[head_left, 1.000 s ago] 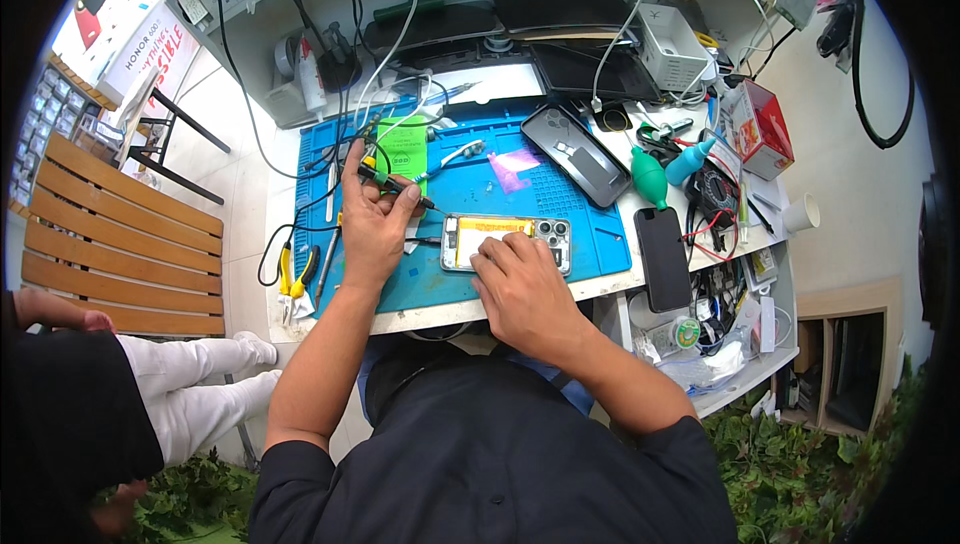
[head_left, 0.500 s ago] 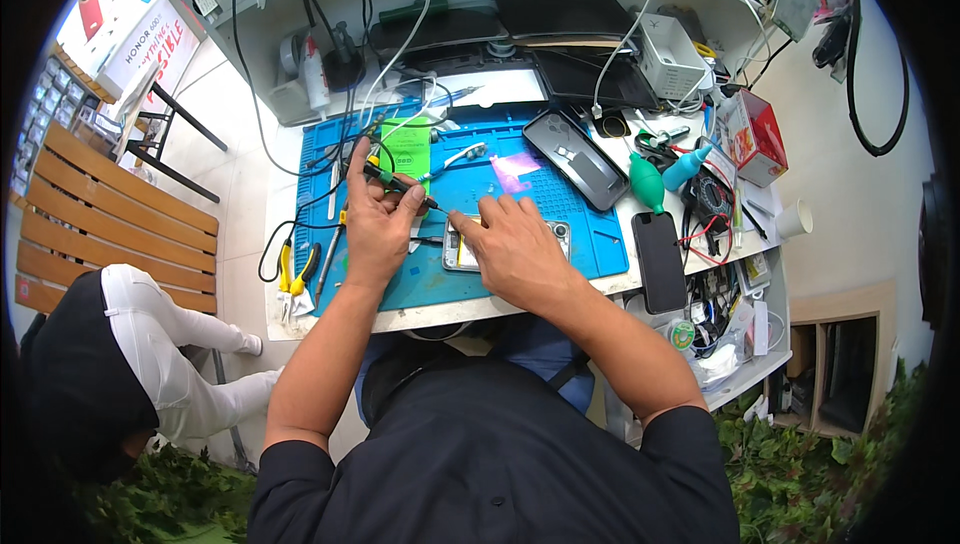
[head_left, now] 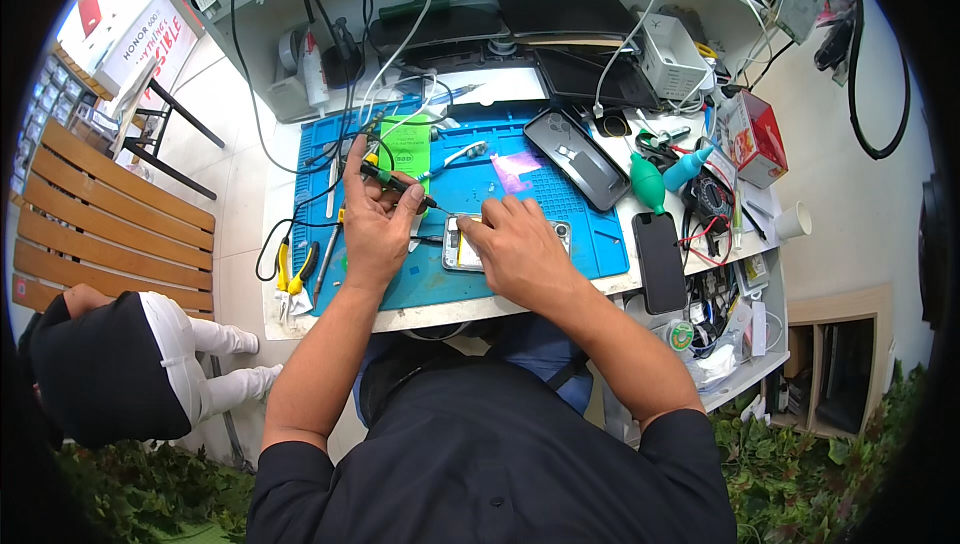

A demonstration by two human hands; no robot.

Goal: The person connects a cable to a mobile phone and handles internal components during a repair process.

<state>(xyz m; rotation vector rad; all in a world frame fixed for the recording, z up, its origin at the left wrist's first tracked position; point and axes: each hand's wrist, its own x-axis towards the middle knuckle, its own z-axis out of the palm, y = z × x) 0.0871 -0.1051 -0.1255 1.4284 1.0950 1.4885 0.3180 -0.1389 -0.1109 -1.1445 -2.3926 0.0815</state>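
Note:
My left hand is closed around a slim black-and-green screwdriver, its index finger raised along the handle. The thin shaft slants down to the right, its tip close to the left end of an opened phone. That phone lies on a blue work mat with its inner parts bare. My right hand lies over the phone with its fingers bent, gripping it and covering its middle. One right digit is near the screwdriver tip. Whatever is under that palm is hidden.
Yellow-handled pliers lie left of my hands. A green card, an empty black phone case, a green air blower and a dark phone surround the work. Cables hang above. Another person is at the left.
My hands and the screwdriver have barely shifted; one right digit has moved slightly at the phone's left end. The person at the left has changed posture, and an arm now shows.

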